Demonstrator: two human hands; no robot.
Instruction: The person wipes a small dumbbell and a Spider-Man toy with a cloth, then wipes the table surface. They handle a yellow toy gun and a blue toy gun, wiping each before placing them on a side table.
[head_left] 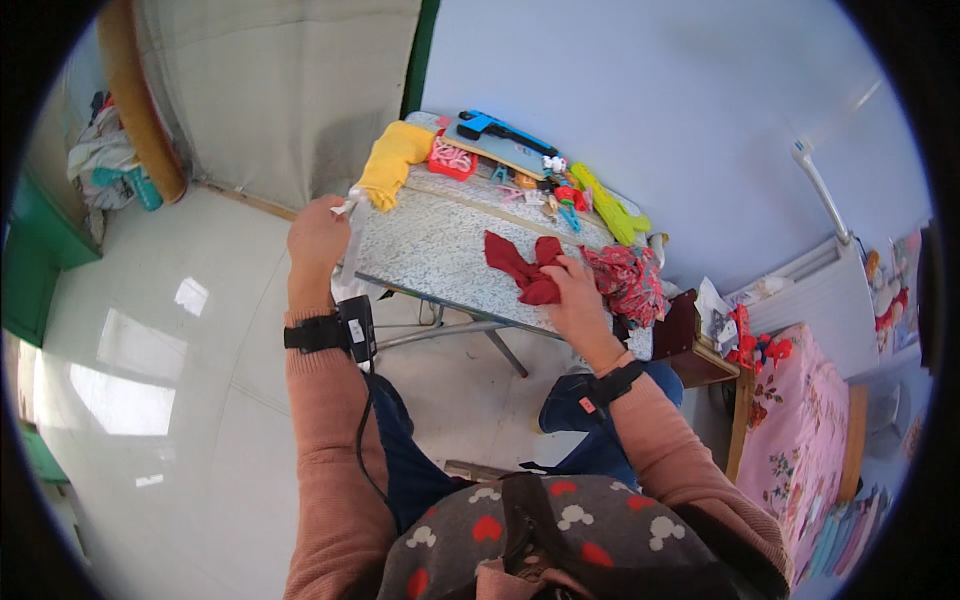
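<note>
My right hand is closed on a dark red cloth that lies crumpled on the speckled table. Just right of it sits a bunched red floral cloth. Off the table's left end, my left hand is closed, with a small white piece showing at its fingertips; its kind cannot be made out. Close by, a folded yellow cloth drapes over the far left corner.
Along the table's back lie a red basket of pink and white pieces, a blue and black toy gun, several small toys and clips, and a lime-green toy gun. A brown wooden box and a pink floral bed stand to the right.
</note>
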